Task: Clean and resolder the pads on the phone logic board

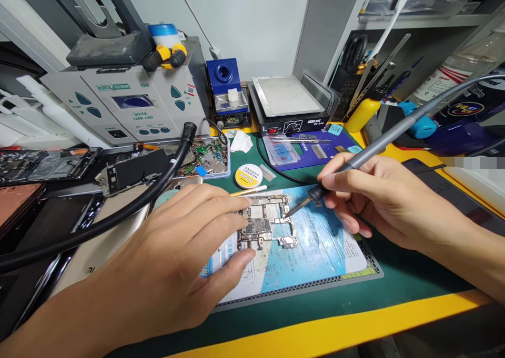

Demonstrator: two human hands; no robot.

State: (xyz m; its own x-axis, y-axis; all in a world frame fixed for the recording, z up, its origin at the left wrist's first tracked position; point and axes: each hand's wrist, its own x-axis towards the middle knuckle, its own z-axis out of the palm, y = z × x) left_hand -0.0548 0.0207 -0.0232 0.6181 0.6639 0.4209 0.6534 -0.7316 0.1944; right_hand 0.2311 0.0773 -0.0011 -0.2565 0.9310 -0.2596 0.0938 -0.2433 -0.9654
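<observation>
A phone circuit board point(258, 226) lies flat on a blue and white sheet point(315, 247) in the middle of the work mat. My left hand point(189, 242) rests over the board's left side, its fingertips pressing on the edge and the thumb at the lower left corner. In my right hand point(355, 190) is a grey soldering iron point(386, 129), held like a pen. The iron's tip meets the board near its upper right part, beside the notch. Whether the tip touches a component is too small to tell.
A round tin point(248, 176) and a brush point(248, 191) lie just behind the board. A black hose point(158, 190) arches across the left. Behind stand a hot-air station point(134, 100), a soldering stand point(224, 87) and a heating plate point(292, 98). Phones point(35, 242) lie at left.
</observation>
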